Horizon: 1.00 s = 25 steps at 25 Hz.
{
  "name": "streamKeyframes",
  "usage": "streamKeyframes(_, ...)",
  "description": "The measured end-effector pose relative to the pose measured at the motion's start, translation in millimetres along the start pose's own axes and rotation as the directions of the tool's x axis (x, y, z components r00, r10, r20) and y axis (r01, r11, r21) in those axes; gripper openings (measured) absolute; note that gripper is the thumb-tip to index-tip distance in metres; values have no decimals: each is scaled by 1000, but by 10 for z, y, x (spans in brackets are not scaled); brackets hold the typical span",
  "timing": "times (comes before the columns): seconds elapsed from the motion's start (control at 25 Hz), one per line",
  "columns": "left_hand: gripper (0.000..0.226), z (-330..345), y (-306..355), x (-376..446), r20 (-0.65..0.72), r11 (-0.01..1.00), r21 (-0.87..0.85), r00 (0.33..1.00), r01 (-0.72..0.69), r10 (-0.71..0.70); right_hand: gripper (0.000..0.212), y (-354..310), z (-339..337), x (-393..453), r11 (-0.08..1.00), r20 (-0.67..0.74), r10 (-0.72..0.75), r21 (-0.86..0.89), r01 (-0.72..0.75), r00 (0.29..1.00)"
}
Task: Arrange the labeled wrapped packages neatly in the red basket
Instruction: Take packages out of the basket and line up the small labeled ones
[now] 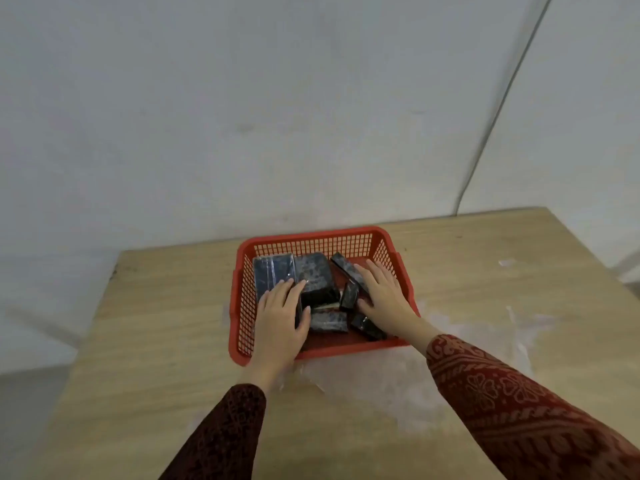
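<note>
A red mesh basket (pixel 311 241) stands on a wooden table and holds several dark wrapped packages. A large blue-black package (pixel 272 270) lies flat at the back left, with a thick one (pixel 317 275) beside it. Smaller packages (pixel 329 321) lie jumbled in the middle and front right. My left hand (pixel 282 313) rests flat on the left packages, fingers spread, thumb against the thick one. My right hand (pixel 381 294) lies palm down over a slim tilted package (pixel 346 268) at the right side. Neither hand visibly grips anything.
The wooden table (pixel 156 341) has a pale whitish smear (pixel 398 375) in front of and right of the basket. A grey wall stands close behind the table's far edge. A thin cable (pixel 498 109) runs down the wall at the right.
</note>
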<state>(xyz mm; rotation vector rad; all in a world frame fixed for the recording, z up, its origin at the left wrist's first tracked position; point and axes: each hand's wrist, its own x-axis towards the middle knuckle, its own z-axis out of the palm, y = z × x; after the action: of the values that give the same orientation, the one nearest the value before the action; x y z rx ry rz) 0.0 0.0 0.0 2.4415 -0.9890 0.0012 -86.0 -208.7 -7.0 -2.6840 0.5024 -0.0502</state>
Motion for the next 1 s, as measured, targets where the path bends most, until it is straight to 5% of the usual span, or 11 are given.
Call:
streamKeyframes(0.32,46,190,-141,-95,-31,996,-76,998,48,-50,50,19,171,-101,998,-95,61,29,-59,994)
streamKeyframes(0.76,30,191,-105,-90,-37,996,-75,998,46,-48,40,-24,131,435,949,-15,186,-257,-183,982)
streamKeyframes(1.0,28,201,-102,-96,-32,996,-72,998,49,-51,36,-79,10,140,973,-221,45,-212,-93,974)
